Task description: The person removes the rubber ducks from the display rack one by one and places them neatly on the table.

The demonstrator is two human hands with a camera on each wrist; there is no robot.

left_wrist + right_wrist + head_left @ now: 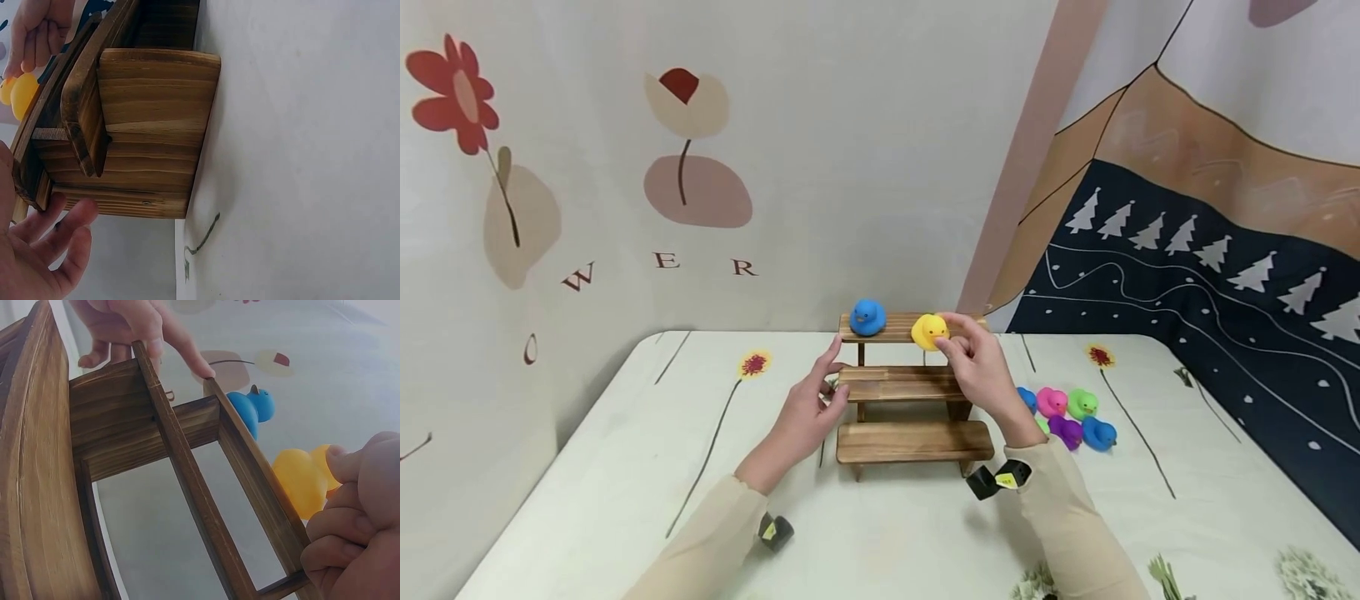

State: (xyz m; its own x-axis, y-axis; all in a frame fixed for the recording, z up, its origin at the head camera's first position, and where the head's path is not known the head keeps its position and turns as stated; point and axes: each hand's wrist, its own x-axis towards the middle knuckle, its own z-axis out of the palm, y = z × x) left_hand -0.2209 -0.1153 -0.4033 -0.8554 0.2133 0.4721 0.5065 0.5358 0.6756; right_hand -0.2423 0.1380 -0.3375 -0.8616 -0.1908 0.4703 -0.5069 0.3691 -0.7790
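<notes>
A three-tier wooden stepped stand [914,442] stands on the table. My right hand [985,367] pinches a yellow rubber duck [928,332] between thumb and fingers at the right part of the top tier; in the right wrist view the yellow duck [301,481] is at that tier's edge. A blue rubber duck [868,317] sits at the top tier's left end. My left hand [801,412] is at the stand's left side, its extended index fingertip touching the top tier's end and its thumb near the middle tier. The left wrist view shows its other fingers [72,240] loosely bent.
Right of the stand, partly behind my right forearm, several rubber ducks lie grouped, among them a pink duck [1052,402], a green duck [1082,404], a purple duck [1066,432] and a blue duck [1099,434]. A printed cloth wall [850,167] rises behind the table [625,467].
</notes>
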